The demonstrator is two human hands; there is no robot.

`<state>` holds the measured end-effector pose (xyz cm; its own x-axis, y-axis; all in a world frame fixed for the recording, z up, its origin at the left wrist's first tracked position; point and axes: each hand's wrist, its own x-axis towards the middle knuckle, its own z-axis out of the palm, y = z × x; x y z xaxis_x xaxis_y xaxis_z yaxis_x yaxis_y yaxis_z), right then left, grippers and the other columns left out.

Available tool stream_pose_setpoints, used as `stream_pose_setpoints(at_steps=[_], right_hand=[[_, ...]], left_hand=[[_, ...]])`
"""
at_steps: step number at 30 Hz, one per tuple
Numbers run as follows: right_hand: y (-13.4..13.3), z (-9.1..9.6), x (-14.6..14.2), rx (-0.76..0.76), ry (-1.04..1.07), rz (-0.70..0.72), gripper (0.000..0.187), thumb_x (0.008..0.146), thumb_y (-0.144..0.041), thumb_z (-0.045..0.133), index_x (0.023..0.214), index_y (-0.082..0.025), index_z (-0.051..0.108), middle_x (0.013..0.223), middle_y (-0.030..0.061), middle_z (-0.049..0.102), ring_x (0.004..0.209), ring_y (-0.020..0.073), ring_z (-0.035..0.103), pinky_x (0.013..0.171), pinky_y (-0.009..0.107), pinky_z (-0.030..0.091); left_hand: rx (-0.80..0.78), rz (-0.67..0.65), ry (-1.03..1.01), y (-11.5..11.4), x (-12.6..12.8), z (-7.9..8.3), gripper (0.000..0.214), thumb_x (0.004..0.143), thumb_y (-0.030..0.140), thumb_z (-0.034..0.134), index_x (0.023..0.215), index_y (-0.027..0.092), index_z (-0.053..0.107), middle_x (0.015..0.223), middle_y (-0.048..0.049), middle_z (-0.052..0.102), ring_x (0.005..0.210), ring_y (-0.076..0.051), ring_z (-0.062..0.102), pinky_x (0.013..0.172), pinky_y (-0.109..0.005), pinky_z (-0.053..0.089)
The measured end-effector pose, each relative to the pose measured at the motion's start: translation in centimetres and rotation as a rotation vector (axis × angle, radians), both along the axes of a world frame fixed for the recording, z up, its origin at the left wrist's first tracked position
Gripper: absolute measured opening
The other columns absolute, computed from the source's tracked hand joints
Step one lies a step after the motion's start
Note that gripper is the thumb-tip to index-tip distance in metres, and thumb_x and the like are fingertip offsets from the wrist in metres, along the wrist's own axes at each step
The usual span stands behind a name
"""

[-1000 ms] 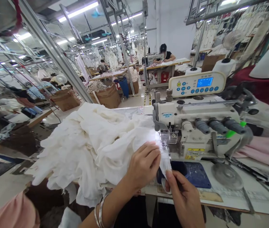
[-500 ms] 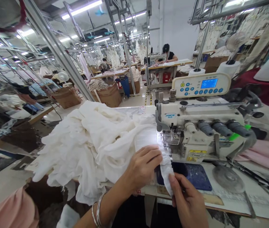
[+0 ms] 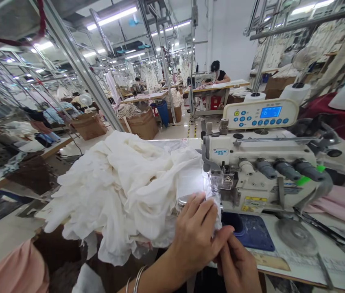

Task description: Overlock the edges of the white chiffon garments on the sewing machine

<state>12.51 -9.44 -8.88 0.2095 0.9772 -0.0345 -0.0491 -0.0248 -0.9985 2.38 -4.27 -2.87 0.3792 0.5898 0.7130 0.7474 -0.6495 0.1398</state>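
A white gathered fabric strip (image 3: pixel 216 217) runs toward me from under the presser-foot area of the overlock sewing machine (image 3: pixel 260 162). On the strip lies my left hand (image 3: pixel 195 234), its fingers stretched forward and its thumb reaching out to my right fingertips. My right hand (image 3: pixel 238 264) is closed in a pinch at the strip's near end; the pinched cloth itself is mostly hidden behind the left thumb. Left of the needle, the strip joins a large heap of white cloth (image 3: pixel 123 195) spread over the table. The machine's lamp lights the cloth at the needle.
A control panel (image 3: pixel 260 114) with a lit display tops the machine. Thread cones (image 3: pixel 296 93) stand behind it. A blue plate (image 3: pixel 256 232) and a round grey disc (image 3: pixel 296 236) lie on the table. Across the aisle, a person (image 3: pixel 219 75) sits at another machine.
My left hand has slid nearer to me and its thumb now meets my right hand. My right hand has moved slightly down and left. The view has shifted a little.
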Motion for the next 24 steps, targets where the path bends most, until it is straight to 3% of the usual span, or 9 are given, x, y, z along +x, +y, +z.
stream_pose_setpoints(at_steps=[2,4,8,12,15,20,24], right_hand=[[-0.1,-0.3,-0.3,0.018,-0.024,0.009,0.044,0.086,-0.057,0.052,0.068,-0.017,0.060,0.047,-0.0053,0.043,0.044,0.0098,0.036,0.043,0.022,0.028],[-0.1,-0.2,-0.6,0.019,-0.027,0.032,0.041,0.087,-0.055,0.051,0.074,-0.017,0.062,0.048,-0.0051,0.044,0.044,0.0102,0.037,0.042,0.021,0.029],[-0.2,0.4,-1.1,0.001,-0.062,0.114,0.039,0.086,-0.052,0.054,0.069,-0.018,0.062,0.053,-0.0029,0.048,0.045,0.0104,0.042,0.040,0.020,0.030],[-0.9,0.1,-1.4,-0.042,-0.097,0.156,0.041,0.085,-0.055,0.054,0.076,-0.018,0.068,0.053,-0.0016,0.053,0.045,0.0116,0.047,0.041,0.021,0.033],[-1.7,-0.4,-1.5,-0.052,-0.113,0.193,0.043,0.084,-0.057,0.053,0.076,-0.018,0.070,0.053,-0.0006,0.054,0.046,0.0126,0.048,0.041,0.021,0.035],[-2.7,-1.2,-1.5,-0.029,-0.205,0.219,0.046,0.086,-0.058,0.051,0.079,-0.017,0.072,0.051,-0.0010,0.052,0.044,0.0129,0.048,0.040,0.023,0.033],[-2.7,-1.7,-2.1,-0.002,-0.240,0.278,0.044,0.086,-0.056,0.053,0.083,-0.016,0.070,0.056,0.0007,0.059,0.049,0.0149,0.056,0.049,0.023,0.043]], left_hand=[[-0.029,0.037,0.022,-0.1,0.2,-0.1,0.033,0.087,0.037,0.061,0.107,0.011,0.061,0.112,-0.0120,0.067,0.115,-0.031,0.058,0.099,-0.050,0.051],[-0.050,0.042,0.047,0.1,-0.1,0.0,0.024,0.089,0.026,0.057,0.108,0.011,0.061,0.114,-0.0117,0.066,0.116,-0.029,0.058,0.099,-0.048,0.052],[-0.089,-0.142,0.029,1.5,-2.0,0.6,0.027,0.089,0.006,0.046,0.109,0.012,0.062,0.114,-0.0100,0.067,0.115,-0.022,0.060,0.100,-0.040,0.053],[-0.290,-0.360,-0.039,4.8,-4.2,1.8,0.025,0.091,0.008,0.046,0.105,0.016,0.065,0.113,-0.0079,0.069,0.111,-0.016,0.063,0.097,-0.033,0.053],[-0.408,-0.446,0.009,8.3,-5.0,2.6,0.022,0.089,0.009,0.049,0.097,0.017,0.069,0.108,-0.0056,0.071,0.106,-0.015,0.065,0.095,-0.029,0.053],[-0.439,-0.421,0.078,13.0,-4.6,3.2,0.018,0.086,0.009,0.056,0.090,0.017,0.072,0.099,-0.0028,0.074,0.091,-0.013,0.069,0.085,-0.024,0.053],[-0.439,-0.369,0.103,14.6,-3.6,3.0,0.020,0.085,0.008,0.055,0.081,0.016,0.073,0.093,-0.0038,0.074,0.083,-0.015,0.069,0.079,-0.025,0.052]])
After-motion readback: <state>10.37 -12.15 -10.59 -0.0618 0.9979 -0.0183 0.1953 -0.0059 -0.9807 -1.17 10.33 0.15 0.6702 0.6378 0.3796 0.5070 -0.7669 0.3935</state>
